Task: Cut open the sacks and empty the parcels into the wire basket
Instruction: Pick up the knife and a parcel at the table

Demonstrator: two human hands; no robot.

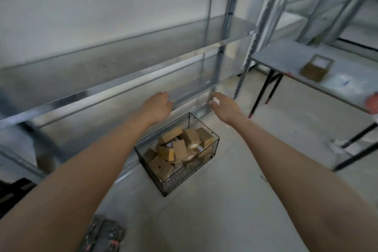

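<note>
A black wire basket [212, 139] stands on the floor by the shelving, holding several brown cardboard parcels [180, 149]. Both my arms reach out above and beyond it. My left hand [158, 106] is curled into a fist at the shelf's lower rail. My right hand [224, 106] has its fingers curled, pinching something pale at the fingertips. Between the two hands hangs a faint, glinting clear plastic sack [196, 102], blurred and hard to make out, and each hand seems to grip one side of it. No cutting tool is visible.
Grey metal shelving [122, 86] fills the left and back. On the right, a grey folding table [286, 57] carries a small brown box [316, 68] and clear wrappers. Crumpled plastic [337, 146] lies under it, and dark patterned fabric [102, 233] lies on the floor near me.
</note>
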